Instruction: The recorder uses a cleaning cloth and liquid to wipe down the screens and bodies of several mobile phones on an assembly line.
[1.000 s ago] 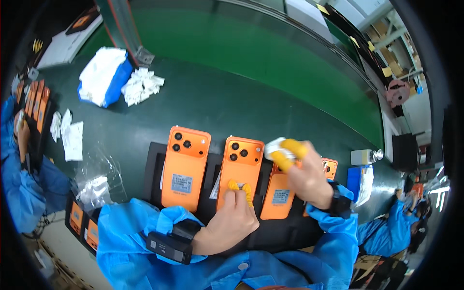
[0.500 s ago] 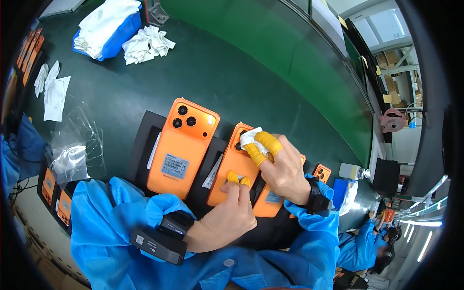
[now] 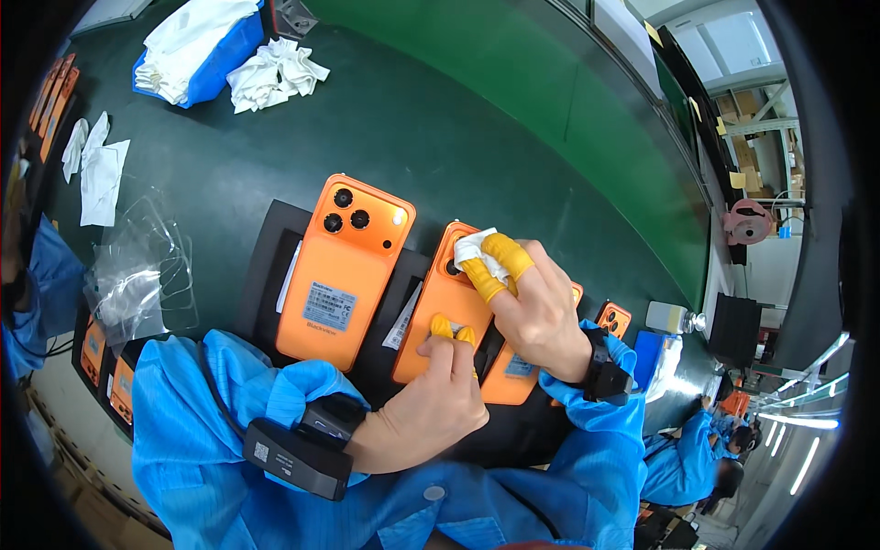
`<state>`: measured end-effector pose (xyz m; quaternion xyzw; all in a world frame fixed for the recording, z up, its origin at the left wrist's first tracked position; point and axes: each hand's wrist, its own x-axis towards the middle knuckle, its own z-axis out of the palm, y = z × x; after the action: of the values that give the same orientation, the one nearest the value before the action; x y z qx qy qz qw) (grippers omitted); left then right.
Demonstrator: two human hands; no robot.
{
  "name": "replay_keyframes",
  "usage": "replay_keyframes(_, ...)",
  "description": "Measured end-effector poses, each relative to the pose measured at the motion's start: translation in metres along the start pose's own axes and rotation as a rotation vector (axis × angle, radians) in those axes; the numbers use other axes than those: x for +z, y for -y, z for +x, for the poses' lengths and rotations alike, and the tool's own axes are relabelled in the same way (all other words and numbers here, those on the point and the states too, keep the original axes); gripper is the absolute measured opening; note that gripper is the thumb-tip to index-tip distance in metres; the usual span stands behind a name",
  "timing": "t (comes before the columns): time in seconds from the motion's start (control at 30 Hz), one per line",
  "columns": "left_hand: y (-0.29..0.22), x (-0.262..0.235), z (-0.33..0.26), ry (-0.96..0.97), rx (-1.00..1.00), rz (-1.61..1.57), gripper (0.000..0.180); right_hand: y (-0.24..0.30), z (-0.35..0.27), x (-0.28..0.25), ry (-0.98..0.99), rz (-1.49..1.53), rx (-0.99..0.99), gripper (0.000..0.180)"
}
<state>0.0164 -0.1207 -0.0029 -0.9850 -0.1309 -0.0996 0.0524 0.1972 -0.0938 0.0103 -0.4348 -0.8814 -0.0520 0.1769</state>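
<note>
My right hand (image 3: 541, 312), with yellow finger cots on some fingers, is closed on a bunched white cloth (image 3: 474, 247). It presses the cloth to the camera corner of an orange phone (image 3: 422, 335) that lies back up. On the lower half of this phone rests my left hand (image 3: 431, 394), its yellow-tipped fingers drawn together. A small pale patch shows between them; whether it is cloth or the phone's label I cannot tell. To the left lies another orange phone (image 3: 321, 266) with three lenses and a silver label. A third orange phone (image 3: 513, 376) sits partly under my right hand.
Dark mats (image 3: 266, 247) lie under the phones. A blue bin (image 3: 220, 69) of white cloths stands at the far left beside a crumpled cloth pile (image 3: 275, 78). Clear plastic film (image 3: 142, 275) lies left. A clear bottle (image 3: 669, 317) stands right. A co-worker in blue (image 3: 683, 463) is farther right.
Both hands stay at the same phone. The white cloth has shifted slightly over the camera corner with my right fingers. The whole view has moved a little.
</note>
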Motion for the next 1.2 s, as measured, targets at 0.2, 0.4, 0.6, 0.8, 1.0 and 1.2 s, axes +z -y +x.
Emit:
replay_keyframes(0.2, -0.0002, 0.0004, 0.0016, -0.008, 0.022, 0.025, 0.020, 0.0003, -0.0014, 0.0013, 0.006, -0.016, 0.006, 0.031)
replay_keyframes(0.4, -0.0014, 0.0006, 0.0010, 0.004, 0.002, 0.022, 0.020, 0.0025, -0.0038, -0.0015, 0.032, -0.018, -0.004, 0.032)
replay_keyframes(0.6, 0.0010, -0.0007, 0.0004, 0.036, 0.018, -0.004, 0.019, 0.0023, -0.0009, -0.0014, 0.030, -0.026, -0.020, 0.032)
replay_keyframes(0.8, -0.0008, -0.0006, 0.0012, 0.005, 0.013, 0.007, 0.018, 0.0016, 0.0027, -0.0012, 0.039, 0.012, -0.003, 0.031)
replay_keyframes(1.0, 0.0001, -0.0007, 0.0021, 0.020, 0.019, -0.022, 0.017, 0.0001, -0.0042, -0.0010, 0.032, 0.005, -0.015, 0.027)
replay_keyframes(1.2, 0.0028, -0.0034, 0.0015, -0.001, 0.004, 0.004, 0.017, -0.0006, -0.0026, 0.0001, 0.033, 0.027, -0.011, 0.022)
